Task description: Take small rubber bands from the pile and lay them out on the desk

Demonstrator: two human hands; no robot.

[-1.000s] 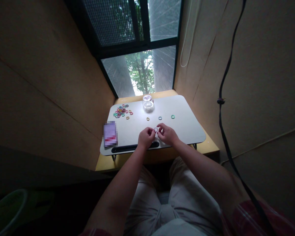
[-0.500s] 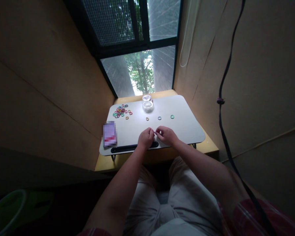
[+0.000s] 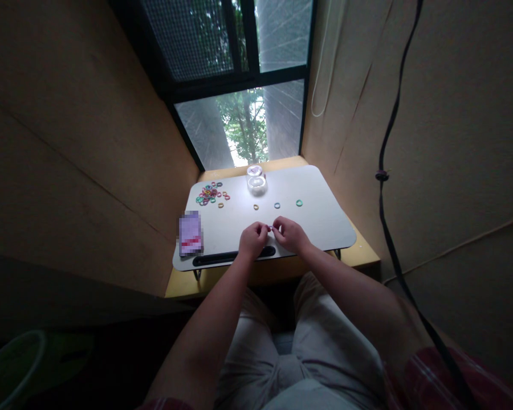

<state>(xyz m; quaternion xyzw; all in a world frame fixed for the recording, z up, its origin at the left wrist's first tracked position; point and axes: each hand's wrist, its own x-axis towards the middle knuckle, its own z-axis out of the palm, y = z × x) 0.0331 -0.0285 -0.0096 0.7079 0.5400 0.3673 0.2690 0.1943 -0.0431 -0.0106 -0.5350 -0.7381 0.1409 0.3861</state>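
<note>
My left hand [image 3: 255, 238] is closed, thumb against the curled fingers, above the near part of the white folding table [image 3: 325, 228]. Close by on its right, my right hand [image 3: 288, 232] pinches with thumb and forefinger. Between the fingertips of both hands shows a small pinkish hair tie [image 3: 271, 228], mostly covered by the fingers. Beyond the hands lie three single hair ties in a row: a yellow one [image 3: 256, 207], a blue one [image 3: 277, 205] and a green one [image 3: 299, 203]. A pile of colourful hair ties [image 3: 208, 194] lies at the far left.
A clear plastic jar [image 3: 257, 184] stands at the table's back. At the left edge lies a blurred-out purple phone-shaped object [image 3: 190, 233]. A black slot strip [image 3: 216, 258] runs along the front edge. A black cord [image 3: 382, 205] hangs on the right; a window is ahead.
My right hand has shifted slightly upward, its fingers still pinching next to the left hand. The hair ties on the table have stayed in place.
</note>
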